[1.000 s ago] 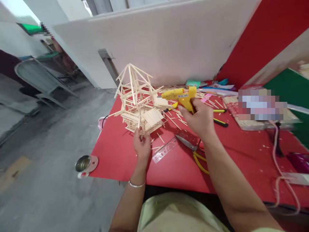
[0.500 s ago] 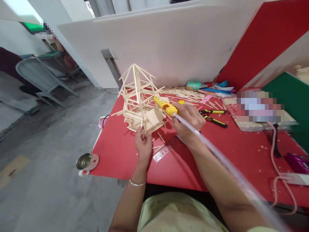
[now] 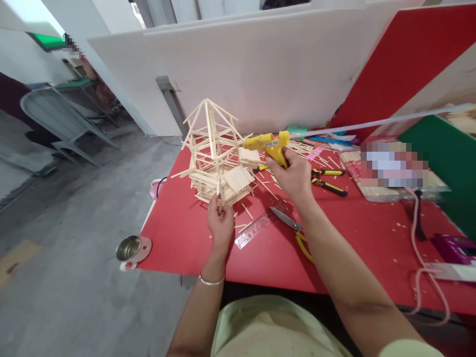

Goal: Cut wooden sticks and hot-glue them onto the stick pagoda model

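A pavilion-like model [image 3: 210, 144] built of thin wooden sticks stands on the red table. My left hand [image 3: 220, 220] is closed at its front lower edge, thumb and fingers pinching the foot of the front post. To the right of the model, my right hand [image 3: 295, 176] grips a yellow hot glue gun [image 3: 268, 144] by its handle. The gun's nozzle points left, close to the model's right side. From its back a long clear glue stick [image 3: 379, 121] runs out to the right. A small panel of joined sticks [image 3: 237, 179] slopes on the model's front right.
Scissors [image 3: 292, 220] and a clear ruler [image 3: 253, 230] lie near my right forearm. Yellow-black pliers [image 3: 329, 182], loose sticks [image 3: 266, 186] and a bagged bundle [image 3: 357, 181] lie right of the model. A metal cup [image 3: 130, 249] sits at the left table edge. White boards [image 3: 260, 74] stand behind.
My right hand has turned the glue gun from a downward slant to nearly level, and the glue stick's tail has swung up to the right. My left hand stays put.
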`<state>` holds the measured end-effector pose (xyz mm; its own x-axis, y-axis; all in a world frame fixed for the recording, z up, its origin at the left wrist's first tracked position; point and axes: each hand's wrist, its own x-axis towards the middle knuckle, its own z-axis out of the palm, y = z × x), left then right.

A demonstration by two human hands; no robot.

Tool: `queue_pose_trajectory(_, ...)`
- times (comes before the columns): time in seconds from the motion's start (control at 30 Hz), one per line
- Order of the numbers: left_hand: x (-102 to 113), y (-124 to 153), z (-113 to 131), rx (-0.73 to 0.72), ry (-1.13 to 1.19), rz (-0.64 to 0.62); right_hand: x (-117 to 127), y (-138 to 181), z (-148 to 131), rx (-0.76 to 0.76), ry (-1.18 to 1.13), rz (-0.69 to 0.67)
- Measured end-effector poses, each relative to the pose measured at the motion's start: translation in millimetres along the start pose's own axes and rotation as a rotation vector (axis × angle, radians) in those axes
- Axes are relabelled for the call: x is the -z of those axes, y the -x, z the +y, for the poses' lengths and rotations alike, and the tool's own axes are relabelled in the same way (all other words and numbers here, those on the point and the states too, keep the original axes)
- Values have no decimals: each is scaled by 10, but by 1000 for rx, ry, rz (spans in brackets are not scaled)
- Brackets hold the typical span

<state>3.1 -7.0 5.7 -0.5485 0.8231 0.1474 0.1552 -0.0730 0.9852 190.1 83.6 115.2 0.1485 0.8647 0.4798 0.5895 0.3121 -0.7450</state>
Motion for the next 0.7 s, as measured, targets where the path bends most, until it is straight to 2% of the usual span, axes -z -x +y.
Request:
queue_pose_trajectory(0.13,-2,-5,-5,-7,-7,-8,58,-173,-44,-29,-81,-170)
queue_pose_trajectory(0.2,-1,-8,-17,-18,-12,-9,137,-214,-58,-39,-89,-201)
queue_pose_trajectory(0.33,-11,-10,-35,-27,-14,-8,311,-209,3,-39,-100,-186)
queue_pose_trajectory(0.43,-27,-14,-55,-36,-4,-6,385,-185,128,-44,-27,-156)
queue_pose_trajectory(0.6,-33,-19,-82,-50,-55,6,427,-200,226,4,41,-246)
queue_pose_trajectory(0.7,-46,-8,-87,-104,-113,28,449,-172,158,66,79,-171)
